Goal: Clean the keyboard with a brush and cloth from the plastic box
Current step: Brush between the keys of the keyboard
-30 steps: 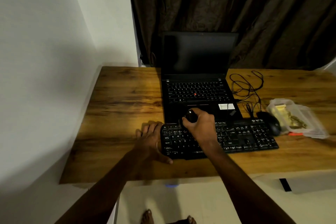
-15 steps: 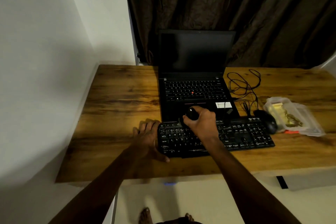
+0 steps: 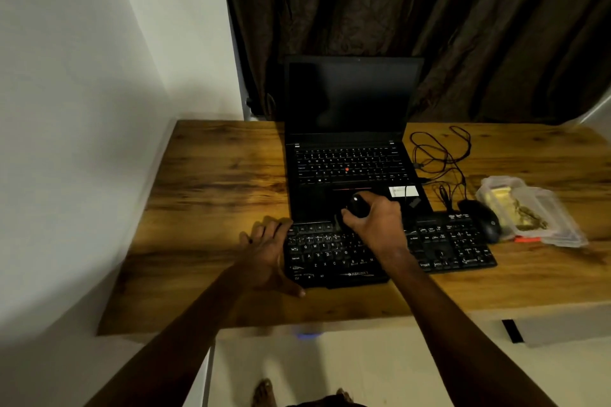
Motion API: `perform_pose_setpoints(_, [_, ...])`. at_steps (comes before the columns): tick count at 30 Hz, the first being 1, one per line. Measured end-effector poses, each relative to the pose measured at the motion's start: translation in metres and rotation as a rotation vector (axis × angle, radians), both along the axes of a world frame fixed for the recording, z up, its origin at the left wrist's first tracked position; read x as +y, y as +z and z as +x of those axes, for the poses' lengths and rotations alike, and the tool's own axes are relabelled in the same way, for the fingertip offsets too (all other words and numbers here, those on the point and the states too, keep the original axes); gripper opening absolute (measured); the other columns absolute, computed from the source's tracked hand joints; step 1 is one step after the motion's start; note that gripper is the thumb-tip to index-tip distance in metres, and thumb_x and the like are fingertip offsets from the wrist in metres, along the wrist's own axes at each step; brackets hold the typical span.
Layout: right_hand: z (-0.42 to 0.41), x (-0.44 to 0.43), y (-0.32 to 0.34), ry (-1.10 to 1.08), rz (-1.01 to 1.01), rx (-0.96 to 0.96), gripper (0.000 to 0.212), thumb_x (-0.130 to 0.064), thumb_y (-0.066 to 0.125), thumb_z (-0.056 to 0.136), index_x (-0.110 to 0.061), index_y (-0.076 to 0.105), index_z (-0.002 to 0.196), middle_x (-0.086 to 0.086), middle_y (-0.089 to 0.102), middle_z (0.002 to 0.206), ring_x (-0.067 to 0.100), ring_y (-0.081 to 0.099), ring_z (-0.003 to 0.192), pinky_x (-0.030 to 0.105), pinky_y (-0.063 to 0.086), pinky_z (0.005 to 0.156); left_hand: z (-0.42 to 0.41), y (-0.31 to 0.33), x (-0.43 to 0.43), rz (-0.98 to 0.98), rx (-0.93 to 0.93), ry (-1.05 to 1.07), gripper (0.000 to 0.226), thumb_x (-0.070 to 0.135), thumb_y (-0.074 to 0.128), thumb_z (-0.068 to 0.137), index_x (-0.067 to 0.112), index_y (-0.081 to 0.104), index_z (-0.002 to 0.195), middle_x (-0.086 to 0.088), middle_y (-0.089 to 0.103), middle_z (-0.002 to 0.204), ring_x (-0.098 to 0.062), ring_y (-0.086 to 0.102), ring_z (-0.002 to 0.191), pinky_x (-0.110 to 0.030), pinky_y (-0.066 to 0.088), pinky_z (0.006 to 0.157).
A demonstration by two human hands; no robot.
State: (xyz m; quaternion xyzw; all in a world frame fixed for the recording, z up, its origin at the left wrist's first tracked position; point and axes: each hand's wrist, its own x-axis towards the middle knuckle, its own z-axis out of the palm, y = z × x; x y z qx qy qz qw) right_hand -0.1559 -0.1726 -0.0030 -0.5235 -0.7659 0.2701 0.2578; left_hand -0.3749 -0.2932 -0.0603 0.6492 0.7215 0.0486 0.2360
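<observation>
A black keyboard (image 3: 456, 244) lies across the front of the wooden desk (image 3: 211, 195). My right hand (image 3: 377, 225) hovers over its upper left keys, closed around a black brush (image 3: 357, 205) with a round handle; the bristles are hidden by the hand. My left hand (image 3: 269, 251) lies flat at the keyboard's left end, fingers spread, thumb along its front corner. A clear plastic box (image 3: 535, 211) with a yellow cloth inside sits at the right.
An open black laptop (image 3: 350, 109) stands right behind the keyboard. A black mouse (image 3: 482, 220) with a tangled cable (image 3: 439, 155) lies between the keyboard and the box. A white wall borders the desk's left side, and a dark curtain hangs behind.
Both hands hold nearly the same places on the keyboard. The view has shifted slightly, so everything sits a little further left and lower in the frame.
</observation>
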Motion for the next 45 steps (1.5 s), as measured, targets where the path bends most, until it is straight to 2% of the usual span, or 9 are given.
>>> perform_pose_setpoints(7, [-0.032, -0.012, -0.001, 0.121, 0.023, 0.034, 0.018, -0.028, 0.079, 0.082, -0.017, 0.072, 0.093, -0.005, 0.07, 0.08, 0.007, 0.069, 0.074, 0.029, 0.061, 0.07, 0.003, 0.001, 0.002, -0.034, -0.007, 0.035, 0.151, 0.084, 0.077, 0.031, 0.037, 0.003, 0.153, 0.004, 0.02, 0.15, -0.027, 0.017, 0.141, -0.056, 0.016, 0.113])
perform_pose_setpoints(11, [-0.016, -0.003, 0.002, 0.06, -0.029, 0.084, 0.017, -0.025, 0.081, 0.082, -0.017, 0.074, 0.096, -0.008, 0.071, 0.083, 0.002, 0.068, 0.076, 0.022, 0.061, 0.072, 0.002, 0.001, 0.002, -0.012, -0.011, 0.026, 0.152, 0.087, 0.074, 0.029, 0.036, 0.005, 0.154, 0.005, 0.02, 0.149, -0.026, 0.019, 0.139, -0.057, 0.019, 0.112])
perform_pose_setpoints(15, [0.008, 0.007, 0.005, -0.025, 0.016, 0.007, 0.019, -0.026, 0.08, 0.083, -0.017, 0.073, 0.098, -0.008, 0.07, 0.081, 0.001, 0.066, 0.072, 0.017, 0.058, 0.069, 0.001, 0.002, 0.003, -0.004, -0.008, 0.016, 0.153, 0.089, 0.073, 0.026, 0.035, 0.007, 0.154, 0.006, 0.023, 0.146, -0.024, 0.023, 0.136, -0.055, 0.024, 0.11])
perform_pose_setpoints(19, [-0.002, 0.004, 0.006, 0.009, 0.032, 0.025, 0.015, -0.026, 0.08, 0.082, -0.017, 0.073, 0.091, -0.007, 0.07, 0.077, 0.004, 0.067, 0.07, 0.02, 0.059, 0.066, 0.001, 0.002, 0.002, -0.007, 0.012, 0.01, 0.154, 0.091, 0.07, 0.025, 0.034, 0.007, 0.154, 0.006, 0.023, 0.146, -0.024, 0.024, 0.135, -0.054, 0.026, 0.108])
perform_pose_setpoints(25, [-0.018, -0.002, -0.001, 0.075, -0.051, 0.16, 0.016, -0.024, 0.081, 0.081, -0.015, 0.075, 0.093, -0.005, 0.074, 0.085, 0.005, 0.071, 0.079, 0.024, 0.061, 0.072, 0.003, 0.003, 0.004, -0.023, -0.008, 0.032, 0.155, 0.087, 0.075, 0.025, 0.034, 0.008, 0.154, 0.006, 0.023, 0.145, -0.023, 0.024, 0.134, -0.055, 0.025, 0.109])
perform_pose_setpoints(31, [0.013, 0.01, 0.002, -0.034, 0.015, 0.017, 0.016, -0.027, 0.08, 0.083, -0.017, 0.072, 0.093, -0.008, 0.07, 0.079, 0.005, 0.067, 0.073, 0.025, 0.061, 0.068, 0.002, 0.002, 0.006, -0.04, 0.022, 0.023, 0.158, 0.088, 0.071, 0.02, 0.034, 0.006, 0.154, 0.006, 0.024, 0.144, -0.023, 0.026, 0.132, -0.055, 0.029, 0.106])
perform_pose_setpoints(35, [0.007, 0.008, 0.004, -0.019, 0.029, 0.001, 0.016, -0.029, 0.079, 0.083, -0.018, 0.071, 0.091, -0.008, 0.068, 0.077, 0.002, 0.066, 0.069, 0.018, 0.058, 0.063, 0.001, 0.001, 0.006, -0.041, 0.009, 0.02, 0.158, 0.088, 0.071, 0.02, 0.034, 0.006, 0.154, 0.005, 0.024, 0.146, -0.025, 0.024, 0.134, -0.054, 0.029, 0.106])
perform_pose_setpoints(41, [-0.002, 0.003, 0.003, 0.006, -0.095, 0.202, 0.015, -0.021, 0.081, 0.082, -0.015, 0.075, 0.094, -0.009, 0.073, 0.083, 0.001, 0.07, 0.076, 0.012, 0.056, 0.067, 0.002, 0.001, 0.006, -0.036, -0.006, 0.027, 0.158, 0.088, 0.073, 0.022, 0.034, 0.006, 0.154, 0.005, 0.022, 0.15, -0.025, 0.021, 0.138, -0.056, 0.028, 0.108])
perform_pose_setpoints(45, [0.016, 0.014, 0.002, -0.062, -0.072, 0.137, 0.016, -0.022, 0.081, 0.082, -0.015, 0.075, 0.094, -0.009, 0.072, 0.082, 0.0, 0.069, 0.074, 0.01, 0.055, 0.066, 0.003, 0.003, 0.005, -0.031, -0.022, 0.027, 0.156, 0.083, 0.077, 0.024, 0.033, 0.008, 0.154, 0.005, 0.024, 0.146, -0.024, 0.024, 0.134, -0.055, 0.029, 0.107])
